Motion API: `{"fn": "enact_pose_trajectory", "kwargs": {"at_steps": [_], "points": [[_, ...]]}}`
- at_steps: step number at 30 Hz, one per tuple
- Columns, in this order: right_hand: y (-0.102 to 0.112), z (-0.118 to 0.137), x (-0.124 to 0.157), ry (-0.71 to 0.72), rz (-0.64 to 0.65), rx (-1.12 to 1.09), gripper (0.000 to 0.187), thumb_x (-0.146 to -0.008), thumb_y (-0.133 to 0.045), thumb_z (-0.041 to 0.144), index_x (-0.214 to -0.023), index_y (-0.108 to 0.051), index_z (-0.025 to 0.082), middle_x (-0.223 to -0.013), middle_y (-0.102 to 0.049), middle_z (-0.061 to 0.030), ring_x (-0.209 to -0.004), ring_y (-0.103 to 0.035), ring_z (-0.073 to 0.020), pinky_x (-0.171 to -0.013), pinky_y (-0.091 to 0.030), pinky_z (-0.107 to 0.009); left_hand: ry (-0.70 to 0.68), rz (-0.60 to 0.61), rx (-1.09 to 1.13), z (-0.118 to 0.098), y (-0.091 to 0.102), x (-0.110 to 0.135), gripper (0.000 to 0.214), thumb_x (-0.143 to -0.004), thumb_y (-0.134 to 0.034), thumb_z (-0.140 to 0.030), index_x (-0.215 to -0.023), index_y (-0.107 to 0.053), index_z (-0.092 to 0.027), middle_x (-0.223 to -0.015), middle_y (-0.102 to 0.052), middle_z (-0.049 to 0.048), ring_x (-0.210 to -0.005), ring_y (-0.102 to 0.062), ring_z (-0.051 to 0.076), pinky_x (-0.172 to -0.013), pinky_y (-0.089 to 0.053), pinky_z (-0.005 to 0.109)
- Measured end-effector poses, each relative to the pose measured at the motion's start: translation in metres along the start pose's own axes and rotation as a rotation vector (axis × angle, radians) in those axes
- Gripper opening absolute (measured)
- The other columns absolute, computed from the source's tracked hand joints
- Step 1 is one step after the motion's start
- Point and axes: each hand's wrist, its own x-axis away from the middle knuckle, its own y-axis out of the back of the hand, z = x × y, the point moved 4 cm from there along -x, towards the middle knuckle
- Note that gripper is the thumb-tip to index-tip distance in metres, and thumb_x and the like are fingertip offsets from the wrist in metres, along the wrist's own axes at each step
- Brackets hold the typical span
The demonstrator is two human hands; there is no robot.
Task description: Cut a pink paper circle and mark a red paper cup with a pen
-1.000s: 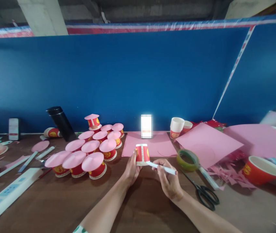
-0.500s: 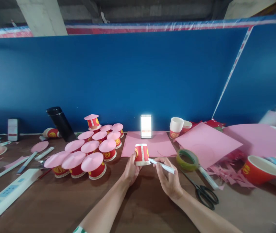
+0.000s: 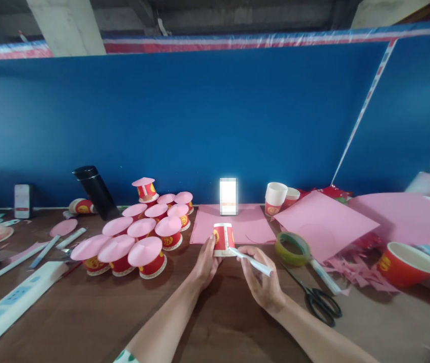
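My left hand (image 3: pixel 206 262) is wrapped round the lower left side of a red paper cup (image 3: pixel 221 241) with gold print and a white band, its wide rim downward. In my right hand (image 3: pixel 262 277) is a white pen (image 3: pixel 255 262), held in a writing grip. The pen's tip meets the lower part of the cup's front, or comes very close to it. Behind the cup lie pink paper sheets (image 3: pixel 203 227). To the left stand several upturned red cups with pink cone tops (image 3: pixel 145 251).
Black scissors (image 3: pixel 323 305), a roll of green tape (image 3: pixel 292 248) and a red paper cup (image 3: pixel 404 264) lie to the right, with pink scraps (image 3: pixel 359 269). A white power strip (image 3: pixel 14 302) is at left, a black flask (image 3: pixel 96 194) behind. A lit phone (image 3: pixel 228 196) stands at the back.
The cup has turned a little in my left hand, showing more gold print on its left. The pen has moved slightly left, its tip now over the cup's front.
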Motion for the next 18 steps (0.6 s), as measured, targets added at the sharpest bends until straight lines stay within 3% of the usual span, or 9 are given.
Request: {"fn": "enact_pose_trajectory", "kwargs": {"at_steps": [8,13,18], "points": [[0.002,0.006,-0.002,0.054,0.018,0.054,0.014,-0.085,-0.047,0.019,-0.096,-0.056,0.018,-0.082,-0.061,-0.0057,-0.074,-0.06,-0.0176,-0.071,-0.049,-0.03,-0.009,0.006,-0.012,0.0,0.0,0.001,0.033,-0.076,-0.057,-0.046,-0.092,-0.058,-0.017,-0.079,-0.062,0.0024,-0.074,-0.058,0.013,-0.074,-0.044,0.027],[0.0,-0.001,0.0,-0.036,0.013,0.018,0.011,-0.085,-0.047,0.022,-0.091,-0.055,0.018,-0.08,-0.061,-0.0051,-0.071,-0.059,-0.0175,-0.067,-0.048,-0.028,-0.024,0.017,0.002,-0.001,-0.001,0.001,0.031,-0.077,-0.056,-0.045,-0.09,-0.058,-0.016,-0.084,-0.063,0.0038,-0.079,-0.059,0.015,-0.078,-0.043,0.028],[-0.002,-0.004,0.001,-0.072,0.012,-0.032,0.013,-0.087,-0.046,0.025,-0.092,-0.055,0.017,-0.08,-0.06,-0.0057,-0.074,-0.058,-0.018,-0.069,-0.048,-0.029,-0.053,0.039,-0.029,0.001,0.0,0.0,0.031,-0.077,-0.056,-0.046,-0.085,-0.059,-0.016,-0.075,-0.059,0.001,-0.07,-0.055,0.012,-0.073,-0.041,0.026]]}}
